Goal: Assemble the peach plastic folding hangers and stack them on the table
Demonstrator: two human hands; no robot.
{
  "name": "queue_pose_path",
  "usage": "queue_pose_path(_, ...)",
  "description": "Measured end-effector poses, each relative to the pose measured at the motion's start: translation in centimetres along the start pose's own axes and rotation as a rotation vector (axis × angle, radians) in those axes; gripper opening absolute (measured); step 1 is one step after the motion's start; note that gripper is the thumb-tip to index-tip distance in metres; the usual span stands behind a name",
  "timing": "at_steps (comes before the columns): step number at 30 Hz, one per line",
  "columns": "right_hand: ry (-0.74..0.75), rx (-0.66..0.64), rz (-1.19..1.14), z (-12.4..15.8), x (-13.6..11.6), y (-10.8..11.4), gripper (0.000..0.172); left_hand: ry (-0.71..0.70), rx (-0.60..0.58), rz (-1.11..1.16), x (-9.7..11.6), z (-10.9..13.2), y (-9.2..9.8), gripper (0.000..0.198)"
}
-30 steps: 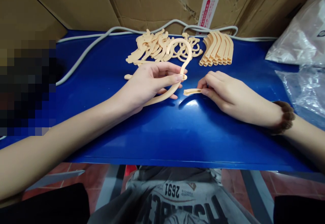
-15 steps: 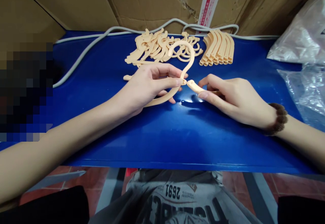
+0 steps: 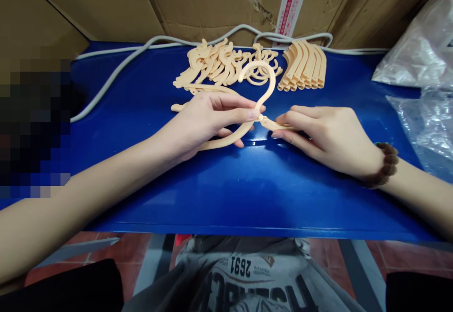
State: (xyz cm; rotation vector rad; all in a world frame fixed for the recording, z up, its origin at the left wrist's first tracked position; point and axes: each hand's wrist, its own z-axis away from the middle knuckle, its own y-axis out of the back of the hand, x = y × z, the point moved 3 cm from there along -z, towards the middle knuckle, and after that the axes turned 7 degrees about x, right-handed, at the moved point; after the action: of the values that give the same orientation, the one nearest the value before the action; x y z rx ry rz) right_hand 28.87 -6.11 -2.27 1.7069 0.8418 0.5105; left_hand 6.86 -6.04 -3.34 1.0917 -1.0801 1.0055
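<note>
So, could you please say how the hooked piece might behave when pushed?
The hooked piece is probably stiff, since its curved end shows no sag beyond the left hand. Its slender form suggests lightness. Its smooth surface may feel slightly slippery.

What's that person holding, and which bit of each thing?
The left grip pinches a pale hook at the bottom of its curl. The right grip holds a pale strip just behind the end nearest the hook.
</note>
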Motion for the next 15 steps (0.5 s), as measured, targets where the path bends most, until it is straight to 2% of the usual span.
queue_pose_path(10,0.014,0.020,0.036,0.12,-0.33,0.03,0.047,-0.032,-0.080,-0.114,0.11,-0.02,-0.04,0.022)
queue_pose_path(15,0.031,0.010,0.062,0.11,-0.32,-0.02,0.047,-0.069,-0.083,-0.190,0.06,-0.08,0.07,0.019)
